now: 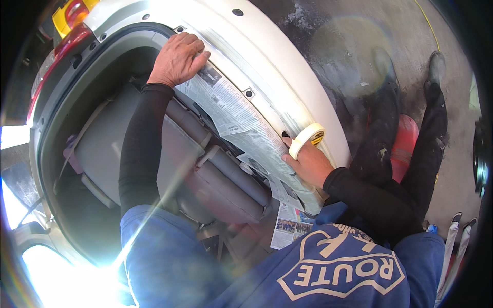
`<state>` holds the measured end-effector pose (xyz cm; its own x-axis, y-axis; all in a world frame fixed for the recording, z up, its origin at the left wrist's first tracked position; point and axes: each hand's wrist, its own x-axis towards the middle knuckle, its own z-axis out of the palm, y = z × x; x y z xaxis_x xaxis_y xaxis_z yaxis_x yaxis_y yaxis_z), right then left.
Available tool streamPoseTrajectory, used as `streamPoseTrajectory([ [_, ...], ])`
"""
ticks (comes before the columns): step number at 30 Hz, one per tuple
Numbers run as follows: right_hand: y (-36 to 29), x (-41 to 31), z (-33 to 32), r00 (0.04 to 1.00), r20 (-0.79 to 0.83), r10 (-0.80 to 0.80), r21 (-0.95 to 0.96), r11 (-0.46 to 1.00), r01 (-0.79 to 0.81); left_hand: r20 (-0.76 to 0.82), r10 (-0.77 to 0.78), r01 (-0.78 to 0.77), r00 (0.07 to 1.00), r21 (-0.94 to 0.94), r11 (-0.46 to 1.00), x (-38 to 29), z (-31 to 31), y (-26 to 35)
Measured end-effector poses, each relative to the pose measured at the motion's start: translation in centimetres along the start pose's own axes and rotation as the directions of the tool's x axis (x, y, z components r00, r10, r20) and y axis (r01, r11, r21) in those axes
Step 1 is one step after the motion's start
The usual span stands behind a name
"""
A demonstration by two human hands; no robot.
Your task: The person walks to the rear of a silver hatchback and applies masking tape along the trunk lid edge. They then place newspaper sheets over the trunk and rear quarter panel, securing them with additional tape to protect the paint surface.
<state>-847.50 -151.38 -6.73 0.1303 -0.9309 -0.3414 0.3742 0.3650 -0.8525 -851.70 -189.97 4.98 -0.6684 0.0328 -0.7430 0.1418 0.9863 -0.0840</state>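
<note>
A strip of newspaper (246, 134) lies along the inner edge of the white car body (265, 61) at the open luggage compartment. My left hand (178, 57) is at the paper's upper end, its fingers curled over the edge with the thumb out to the right. Farther down the same edge, my right hand (310, 161) has a roll of masking tape (307, 141) looped at its fingers. The right thumb touches the paper, and the fingertips are partly hidden by the roll. A second piece of newspaper (287, 227) hangs down at the lower end.
Inside the compartment are grey seat backs (231, 184). A red tail lamp (73, 40) sits at the upper left, near a yellow vehicle part (63, 19). A red object (404, 142) stands between my legs. A yellow cord (428, 25) runs over the concrete floor (416, 34).
</note>
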Motion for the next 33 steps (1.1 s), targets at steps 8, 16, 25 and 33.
streamPoseTrajectory([
  [8, 1.9, 2.9, 0.3, 0.995, 0.050, -0.081, 0.185, 0.980, 0.071, -0.038, -0.001, 0.011, 0.999, 0.272, 0.962, 1.1, -1.0, -0.2],
  [16, 3.7, -1.5, -4.6, 0.948, 0.273, 0.167, 0.037, 0.982, -0.184, -0.177, -0.047, -0.005, 0.983, -0.280, 0.960, -5.2, 7.1, 22.6],
  [25, 4.5, -11.3, -12.9, 0.922, 0.052, 0.383, -0.238, 0.902, -0.361, 0.040, -0.091, 0.098, 0.995, -0.535, 0.839, -12.2, 10.3, 43.7],
  [33, -1.3, -13.7, -17.5, 0.932, 0.111, 0.344, -0.436, 0.860, -0.266, 0.651, -0.354, 0.654, 0.671, -0.745, -0.129, -7.0, 8.1, 53.0],
])
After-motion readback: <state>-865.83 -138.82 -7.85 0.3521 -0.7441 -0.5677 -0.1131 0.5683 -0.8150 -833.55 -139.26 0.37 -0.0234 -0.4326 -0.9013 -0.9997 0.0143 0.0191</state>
